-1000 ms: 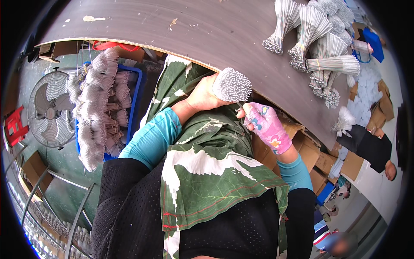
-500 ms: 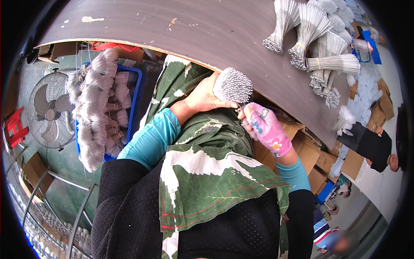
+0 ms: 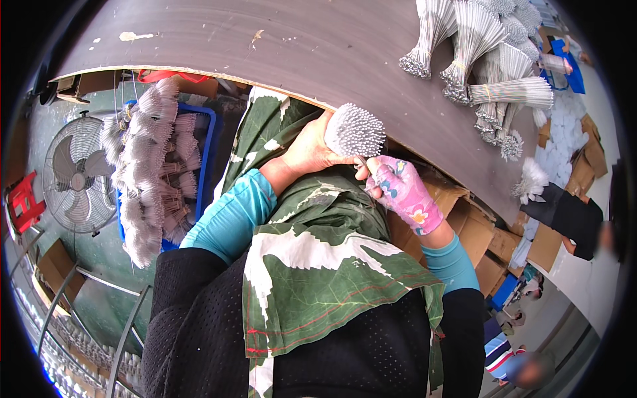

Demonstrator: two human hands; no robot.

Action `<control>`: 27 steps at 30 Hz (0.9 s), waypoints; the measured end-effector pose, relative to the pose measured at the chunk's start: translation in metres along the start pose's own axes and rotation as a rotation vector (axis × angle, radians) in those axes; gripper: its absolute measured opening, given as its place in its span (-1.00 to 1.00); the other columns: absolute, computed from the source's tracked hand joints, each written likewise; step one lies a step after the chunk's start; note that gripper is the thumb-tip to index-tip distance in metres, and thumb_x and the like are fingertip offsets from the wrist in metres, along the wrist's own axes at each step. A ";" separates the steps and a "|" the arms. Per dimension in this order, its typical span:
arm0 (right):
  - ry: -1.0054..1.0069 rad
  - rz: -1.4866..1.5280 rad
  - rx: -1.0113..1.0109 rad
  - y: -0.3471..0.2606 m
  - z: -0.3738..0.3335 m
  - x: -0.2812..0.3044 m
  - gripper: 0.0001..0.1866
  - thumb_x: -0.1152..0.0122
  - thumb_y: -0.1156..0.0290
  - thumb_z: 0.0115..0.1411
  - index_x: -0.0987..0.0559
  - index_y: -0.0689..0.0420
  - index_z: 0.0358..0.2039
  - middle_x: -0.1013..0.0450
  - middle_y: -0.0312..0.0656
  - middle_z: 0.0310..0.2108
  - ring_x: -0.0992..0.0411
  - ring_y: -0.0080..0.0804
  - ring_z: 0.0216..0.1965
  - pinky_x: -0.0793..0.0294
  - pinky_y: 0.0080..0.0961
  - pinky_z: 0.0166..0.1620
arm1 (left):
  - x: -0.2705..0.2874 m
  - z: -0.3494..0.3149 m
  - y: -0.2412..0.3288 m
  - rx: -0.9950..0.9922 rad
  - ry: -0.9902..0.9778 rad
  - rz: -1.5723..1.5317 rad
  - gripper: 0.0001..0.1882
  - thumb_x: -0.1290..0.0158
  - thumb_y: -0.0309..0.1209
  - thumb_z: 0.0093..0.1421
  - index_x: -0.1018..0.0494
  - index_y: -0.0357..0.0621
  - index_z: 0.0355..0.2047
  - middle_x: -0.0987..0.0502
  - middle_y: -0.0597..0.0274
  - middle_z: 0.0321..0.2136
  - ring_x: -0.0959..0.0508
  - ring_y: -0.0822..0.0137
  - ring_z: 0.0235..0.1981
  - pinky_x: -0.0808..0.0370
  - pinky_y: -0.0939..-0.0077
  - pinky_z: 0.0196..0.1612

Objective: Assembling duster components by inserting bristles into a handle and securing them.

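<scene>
A bundle of thin white wire stems (image 3: 356,131) stands with its silvery round end towards me, just over the table's near edge. My left hand (image 3: 310,144) is closed round the side of this bundle. Its thumb lies along the bottom, towards my other hand. My right hand (image 3: 398,189), in a pink flowered fingerless glove, is right below the bundle. Its thumb and fingers are pinched together at the bundle's lower edge. What they pinch is too small to make out.
More tied wire-stem bundles (image 3: 511,91) lie on the brown table (image 3: 318,50) at the right. A blue crate (image 3: 211,146) of white bundles and a standing fan (image 3: 77,176) are at the left. Cardboard boxes (image 3: 472,229) sit under the table. Another person (image 3: 570,219) is at the far right.
My right hand has turned and shifted slightly up and left, closer against the bundle's lower edge. My left hand keeps hold of the bundle.
</scene>
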State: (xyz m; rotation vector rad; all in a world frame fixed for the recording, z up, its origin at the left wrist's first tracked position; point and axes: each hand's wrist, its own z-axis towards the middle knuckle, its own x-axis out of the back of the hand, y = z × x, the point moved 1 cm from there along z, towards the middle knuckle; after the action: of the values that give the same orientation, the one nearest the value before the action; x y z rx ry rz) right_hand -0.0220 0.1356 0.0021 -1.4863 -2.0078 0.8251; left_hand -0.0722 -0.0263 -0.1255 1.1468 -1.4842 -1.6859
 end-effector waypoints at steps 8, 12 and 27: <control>0.003 0.029 0.011 -0.003 0.004 0.003 -0.66 -0.01 0.19 0.30 -0.53 0.20 -0.43 -0.31 -0.42 -0.64 -0.20 -0.72 -0.63 -0.17 -0.73 -0.53 | -0.001 0.002 -0.001 -0.026 0.004 0.013 -0.04 -0.42 -0.05 -0.25 -0.22 -0.28 0.07 -0.49 -0.02 -0.12 -0.51 0.13 -0.06 -0.41 0.34 0.01; -0.021 -0.009 -0.056 -0.019 -0.002 0.002 -0.66 -0.02 0.19 0.29 -0.53 0.20 -0.44 -0.30 -0.41 -0.64 -0.20 -0.73 -0.63 -0.17 -0.74 -0.54 | 0.001 0.003 0.006 -0.021 0.028 0.086 -0.07 -0.42 -0.04 -0.26 -0.26 -0.27 0.04 -0.51 -0.02 -0.15 -0.52 0.12 -0.07 -0.43 0.34 -0.01; -0.031 -0.087 -0.012 -0.015 0.005 0.003 -0.68 -0.01 0.22 0.31 -0.54 0.20 -0.42 -0.28 -0.44 -0.66 -0.18 -0.75 -0.64 -0.10 -0.78 -0.57 | 0.000 0.000 0.006 0.054 0.029 0.059 -0.11 -0.42 -0.07 -0.25 -0.27 -0.24 0.02 -0.53 0.00 -0.17 -0.54 0.13 -0.10 -0.45 0.34 -0.05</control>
State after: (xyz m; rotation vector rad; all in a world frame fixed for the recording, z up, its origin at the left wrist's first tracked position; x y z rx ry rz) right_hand -0.0358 0.1341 0.0096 -1.3904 -2.0879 0.8065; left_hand -0.0725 -0.0279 -0.1195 1.1402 -1.5386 -1.5922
